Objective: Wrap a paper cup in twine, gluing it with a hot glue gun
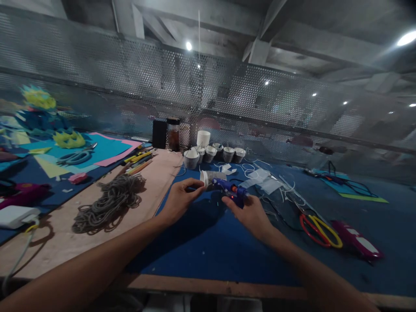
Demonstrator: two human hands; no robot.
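Observation:
With the fingers of my left hand point(186, 196) I pinch the rim of a small paper cup point(218, 175), which lies on its side just above the blue table surface. My right hand point(249, 213) is wrapped round a blue hot glue gun point(234, 190), a small red light showing on its body. The gun's nozzle points left at the cup's side; whether it touches cannot be made out. Behind the cup stand several cups wound with grey cord point(210, 152) and a stack of white paper cups point(203, 138).
A heap of grey cord point(110, 203) lies left, near pencils and markers point(139, 160). Further left are grey-handled scissors point(76, 157) on coloured paper point(110, 149). To the right lie red-and-yellow-handled scissors point(320, 232), a purple device point(357, 240) and loose white string. A perforated metal screen point(224, 95) rises behind.

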